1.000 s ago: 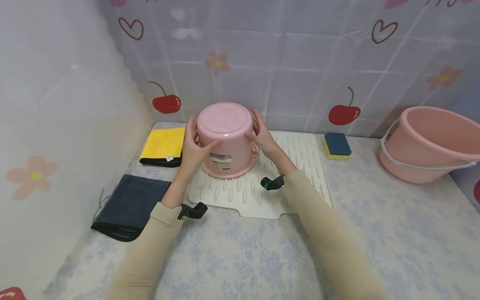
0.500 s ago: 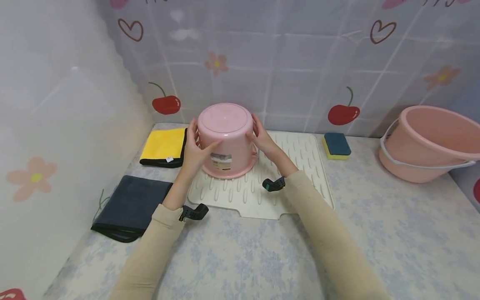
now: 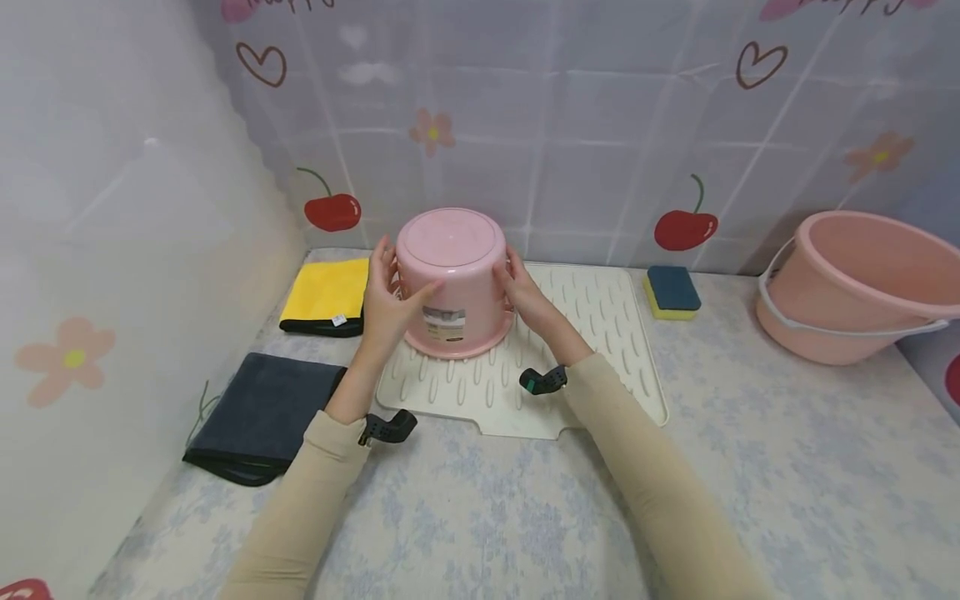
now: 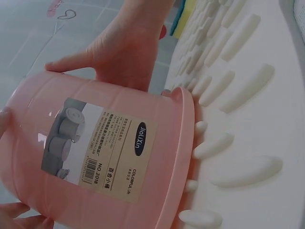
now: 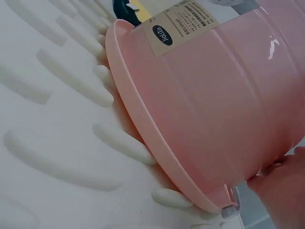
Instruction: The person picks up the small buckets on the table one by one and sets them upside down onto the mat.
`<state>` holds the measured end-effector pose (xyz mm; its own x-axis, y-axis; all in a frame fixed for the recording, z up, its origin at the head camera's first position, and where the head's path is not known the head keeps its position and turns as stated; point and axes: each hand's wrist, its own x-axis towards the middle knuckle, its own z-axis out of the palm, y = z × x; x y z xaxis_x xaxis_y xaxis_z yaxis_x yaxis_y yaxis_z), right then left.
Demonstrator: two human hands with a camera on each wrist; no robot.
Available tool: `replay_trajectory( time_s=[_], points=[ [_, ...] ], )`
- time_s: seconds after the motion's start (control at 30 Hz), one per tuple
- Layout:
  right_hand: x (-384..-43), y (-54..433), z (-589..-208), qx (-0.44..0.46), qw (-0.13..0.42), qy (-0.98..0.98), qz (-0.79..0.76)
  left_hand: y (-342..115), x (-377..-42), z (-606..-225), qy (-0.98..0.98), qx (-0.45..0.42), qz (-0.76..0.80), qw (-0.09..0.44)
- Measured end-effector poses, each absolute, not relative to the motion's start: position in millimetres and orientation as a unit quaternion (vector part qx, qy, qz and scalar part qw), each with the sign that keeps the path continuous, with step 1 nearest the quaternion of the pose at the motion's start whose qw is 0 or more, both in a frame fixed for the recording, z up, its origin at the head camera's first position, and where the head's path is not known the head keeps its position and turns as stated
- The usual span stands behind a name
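An upside-down pink bucket (image 3: 450, 287), base up, stands rim-down on a white ribbed draining mat (image 3: 592, 333). My left hand (image 3: 387, 310) grips its left side, thumb across the front and fingers round the side. On the opposite side my right hand (image 3: 527, 302) holds the bucket wall, its thumb on the near face and its other fingers partly hidden behind. A printed paper label (image 4: 95, 148) faces the left wrist camera. In the right wrist view, the rim lies along the mat's ridges and a handle joint (image 5: 229, 210) shows at the rim.
A folded yellow cloth (image 3: 324, 292) and a folded dark grey cloth (image 3: 266, 412) lie left of the mat. To its right are a blue-and-yellow sponge (image 3: 672, 292) and a larger pink bucket (image 3: 832, 287), upright with a pale handle. A patterned wall stands close behind.
My right hand has slid slightly down the bucket's side, and its spread fingers have come closer in. The left hand and the bucket have hardly moved.
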<state>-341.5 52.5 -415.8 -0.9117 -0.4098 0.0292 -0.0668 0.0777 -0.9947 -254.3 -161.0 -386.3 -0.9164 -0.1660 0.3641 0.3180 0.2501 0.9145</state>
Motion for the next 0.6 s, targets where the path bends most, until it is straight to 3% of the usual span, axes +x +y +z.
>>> replay_trajectory(
  time_s=[0.4, 0.6],
  points=[
    [-315, 51, -408, -0.149, 0.066, 0.729, -0.665, -157, -236, -360, -0.754, -0.041, -0.642, 0.135],
    [-305, 66, -390, -0.132, 0.064, 0.721, -0.677, -164, -241, -364, -0.753, -0.035, -0.642, 0.142]
  ],
)
